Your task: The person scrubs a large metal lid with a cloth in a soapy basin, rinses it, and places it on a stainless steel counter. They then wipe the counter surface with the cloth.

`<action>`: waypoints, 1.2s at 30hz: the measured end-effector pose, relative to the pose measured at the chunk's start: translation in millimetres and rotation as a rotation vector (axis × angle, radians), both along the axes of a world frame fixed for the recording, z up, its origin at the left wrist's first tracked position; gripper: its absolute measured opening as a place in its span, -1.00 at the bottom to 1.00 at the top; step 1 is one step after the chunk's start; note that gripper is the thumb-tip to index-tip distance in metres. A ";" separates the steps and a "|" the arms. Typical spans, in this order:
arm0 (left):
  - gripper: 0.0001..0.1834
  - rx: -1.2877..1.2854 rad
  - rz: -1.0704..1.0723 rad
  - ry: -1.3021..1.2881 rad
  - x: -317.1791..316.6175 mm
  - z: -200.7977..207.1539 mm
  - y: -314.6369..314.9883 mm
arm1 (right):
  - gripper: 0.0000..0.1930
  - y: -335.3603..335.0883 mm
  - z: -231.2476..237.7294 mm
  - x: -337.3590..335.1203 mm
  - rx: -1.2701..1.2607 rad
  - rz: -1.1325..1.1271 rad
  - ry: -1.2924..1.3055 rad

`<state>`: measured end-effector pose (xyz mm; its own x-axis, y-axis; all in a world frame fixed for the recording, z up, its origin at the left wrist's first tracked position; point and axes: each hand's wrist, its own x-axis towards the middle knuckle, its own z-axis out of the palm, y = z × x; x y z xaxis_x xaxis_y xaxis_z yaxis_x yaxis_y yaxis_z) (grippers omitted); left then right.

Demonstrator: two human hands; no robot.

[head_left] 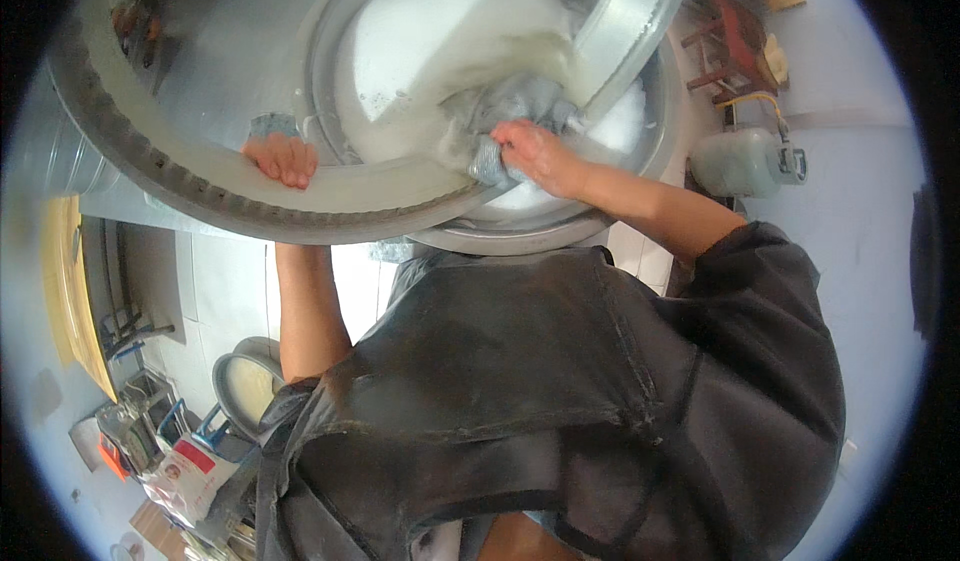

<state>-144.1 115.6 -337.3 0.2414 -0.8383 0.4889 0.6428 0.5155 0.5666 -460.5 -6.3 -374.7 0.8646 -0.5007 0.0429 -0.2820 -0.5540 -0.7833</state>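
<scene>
A large grey ring (300, 223) with a broad band and a bumpy edge leans across a round metal basin (510, 241). White suds (450, 21) fill much of that basin. From outside the ring my left hand (285, 159) curls its fingers over the band on the left side. My right hand (540, 156) is closed on a wet grey cloth (525, 101), bunched against the ring above the foamy water. Motion smears the cloth's far part. The ring's far side runs out of the picture at the top.
To the right are a red wooden stool (738, 46) and a pale grey tank (740, 161). At the lower left stand a bucket (225, 386) with pale contents and a white bag (190, 476). A yellow panel (75, 291) is at the left.
</scene>
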 end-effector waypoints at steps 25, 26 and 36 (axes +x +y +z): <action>-0.67 -0.021 -0.042 -0.100 25.5 47.5 -18.2 | -0.79 -76.3 9.1 11.2 -0.529 0.107 0.530; -0.69 -0.014 -0.063 -0.116 26.7 49.3 -18.1 | -0.81 -75.5 13.1 10.0 -0.528 0.109 0.485; -0.65 0.013 -0.006 -0.180 29.7 52.0 -19.8 | -0.54 -15.5 16.4 70.8 0.129 -0.112 0.499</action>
<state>-114.4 95.9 -285.3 0.1460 -0.8461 0.5126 0.5335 0.5037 0.6795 -389.8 -21.8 -358.3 0.7049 -0.5651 -0.4287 -0.6902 -0.4071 -0.5983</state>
